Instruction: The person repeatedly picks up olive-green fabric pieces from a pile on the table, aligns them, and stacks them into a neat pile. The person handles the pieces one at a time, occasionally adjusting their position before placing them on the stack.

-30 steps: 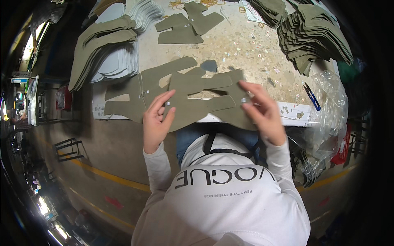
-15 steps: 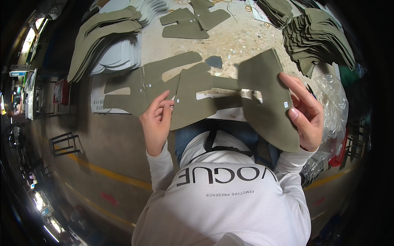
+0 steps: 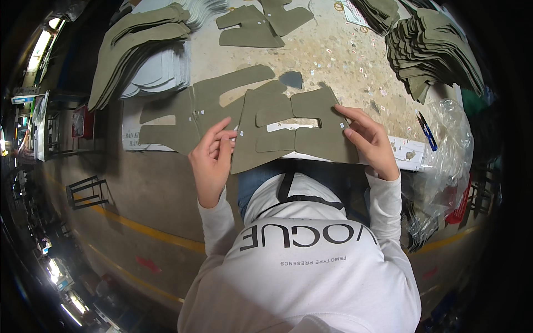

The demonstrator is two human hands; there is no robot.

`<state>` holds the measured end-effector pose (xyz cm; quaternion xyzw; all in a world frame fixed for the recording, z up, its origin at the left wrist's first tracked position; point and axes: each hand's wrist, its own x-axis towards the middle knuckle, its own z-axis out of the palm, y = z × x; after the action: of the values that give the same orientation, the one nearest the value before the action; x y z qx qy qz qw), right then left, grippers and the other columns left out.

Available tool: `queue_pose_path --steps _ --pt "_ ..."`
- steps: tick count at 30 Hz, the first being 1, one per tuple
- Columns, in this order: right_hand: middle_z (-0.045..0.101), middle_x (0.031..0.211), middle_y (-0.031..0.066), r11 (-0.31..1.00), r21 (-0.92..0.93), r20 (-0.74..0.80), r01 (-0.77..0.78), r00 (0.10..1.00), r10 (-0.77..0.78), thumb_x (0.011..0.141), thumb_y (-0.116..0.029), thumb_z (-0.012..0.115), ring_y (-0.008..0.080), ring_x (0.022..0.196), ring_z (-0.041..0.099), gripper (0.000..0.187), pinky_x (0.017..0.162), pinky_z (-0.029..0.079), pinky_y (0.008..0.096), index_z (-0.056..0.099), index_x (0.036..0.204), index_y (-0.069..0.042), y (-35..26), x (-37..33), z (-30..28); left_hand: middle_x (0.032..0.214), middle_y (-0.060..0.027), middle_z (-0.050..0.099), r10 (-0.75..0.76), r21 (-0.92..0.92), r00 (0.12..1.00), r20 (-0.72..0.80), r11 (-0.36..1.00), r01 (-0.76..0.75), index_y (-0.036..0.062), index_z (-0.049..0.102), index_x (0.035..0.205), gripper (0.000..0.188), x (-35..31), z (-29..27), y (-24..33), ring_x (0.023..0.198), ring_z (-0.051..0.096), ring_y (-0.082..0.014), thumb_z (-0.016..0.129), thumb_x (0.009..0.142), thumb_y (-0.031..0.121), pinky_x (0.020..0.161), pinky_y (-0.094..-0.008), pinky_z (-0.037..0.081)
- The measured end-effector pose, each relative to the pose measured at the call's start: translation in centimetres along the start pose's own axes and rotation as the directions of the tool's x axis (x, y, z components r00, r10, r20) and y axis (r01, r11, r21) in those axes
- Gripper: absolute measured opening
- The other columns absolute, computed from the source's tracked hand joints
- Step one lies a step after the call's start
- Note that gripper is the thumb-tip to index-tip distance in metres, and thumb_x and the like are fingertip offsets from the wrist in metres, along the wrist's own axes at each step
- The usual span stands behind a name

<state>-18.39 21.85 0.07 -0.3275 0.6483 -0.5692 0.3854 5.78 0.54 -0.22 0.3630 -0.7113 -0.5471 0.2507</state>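
Two olive-green cut fabric pieces lie side by side near the table's front edge, their notched sides meeting around a narrow slot. My left hand [image 3: 212, 161], fingers curled, pinches the outer edge of the left piece [image 3: 257, 154], beside its small white sticker. At the right piece [image 3: 325, 141], my right hand [image 3: 372, 143] has thumb and fingers closed on the outer edge, next to another small sticker. The left piece partly covers more olive pieces [image 3: 191, 133] laid out to its left. A small dark grey scrap [image 3: 291, 80] sits just beyond them.
Stacks of olive pieces [image 3: 139, 39] and pale grey pieces [image 3: 161, 75] stand at the far left; another olive stack [image 3: 430, 53] is at the far right. More olive pieces [image 3: 250, 28] lie at the back. Blue-handled thread snips [image 3: 427, 133] rest near crumpled clear plastic [image 3: 447, 155].
My right hand has moved left and brought the right piece down flat against the left piece. The snips are now uncovered. My left hand has barely moved.
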Motion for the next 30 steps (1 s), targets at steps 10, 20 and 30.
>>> queue_pose_path --steps 10,20,30 --pt "0.059 0.124 0.0094 0.991 -0.097 -0.158 0.086 0.982 -0.101 0.088 0.006 0.053 0.0174 0.117 0.054 0.046 0.101 0.04 0.0275 0.06 0.132 -0.003 -2.6 -1.5 0.1 0.126 -0.0134 0.061 0.057 0.045 0.984 0.167 0.997 -0.066 0.0017 0.065 0.124 0.039 0.1 1.6 1.1 0.076 0.062 -0.0062 0.061 0.087 -0.007 0.064 -0.02 0.052" --pt "0.063 0.117 0.0076 0.722 -0.668 -0.273 0.183 0.841 -0.466 0.083 0.008 0.051 0.01 0.083 0.055 0.052 0.066 0.046 0.0212 0.064 0.13 -0.01 -9.7 -1.3 -0.3 0.122 -0.0146 0.064 0.1 0.145 0.992 0.078 0.983 -0.11 0.0016 0.066 0.122 0.036 -1.2 2.3 2.9 0.073 0.064 -0.0111 0.061 0.086 -0.004 0.058 -0.024 0.056" --pt "0.057 0.111 0.0277 0.828 -0.44 0.108 0.348 0.936 -0.336 0.081 0.001 0.06 0.0432 0.089 0.063 0.043 0.077 0.053 0.0452 0.057 0.123 0.007 -3.7 2.7 12.6 0.117 -0.0176 0.066 0.176 0.179 0.984 0.023 0.968 -0.177 -0.0009 0.064 0.121 0.033 -1.9 3.1 3.0 0.075 0.067 -0.0203 0.059 0.089 0.002 0.06 -0.0291 0.057"
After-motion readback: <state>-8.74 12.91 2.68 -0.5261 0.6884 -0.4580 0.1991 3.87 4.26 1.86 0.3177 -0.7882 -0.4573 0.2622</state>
